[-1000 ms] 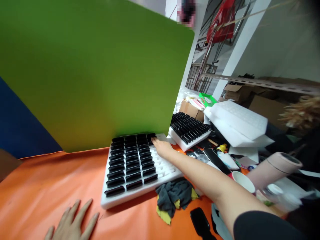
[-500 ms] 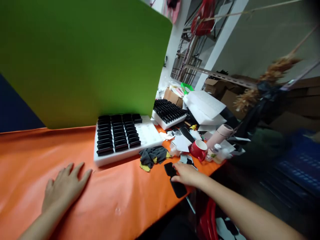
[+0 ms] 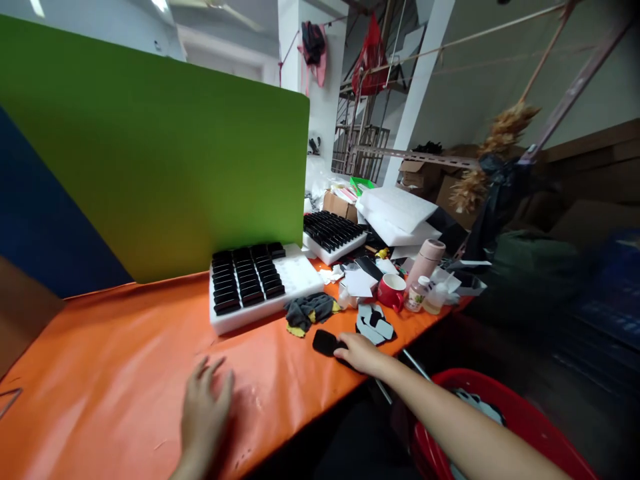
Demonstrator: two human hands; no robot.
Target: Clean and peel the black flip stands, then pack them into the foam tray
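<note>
My right hand point(image 3: 361, 353) rests on a flat black object point(image 3: 326, 343) near the front edge of the orange table point(image 3: 125, 360), fingers curled over it. My left hand point(image 3: 204, 412) lies on the table surface with fingers spread, holding nothing. Behind them sits a white foam tray point(image 3: 295, 280) partly filled with rows of black pieces point(image 3: 245, 277). A dark grey and yellow cloth point(image 3: 309, 311) lies just in front of the tray.
A green board point(image 3: 150, 167) stands behind the tray. A second filled tray point(image 3: 331, 235), stacked white foam point(image 3: 400, 213), a red mug point(image 3: 391, 292), a pink tube point(image 3: 425, 261) and small bottles crowd the right end. A red basin point(image 3: 500, 413) sits below the table edge.
The view pulled back and up. My right hand left the tray, came to the black object at the table edge and stays on it. My left hand slid right along the table.
</note>
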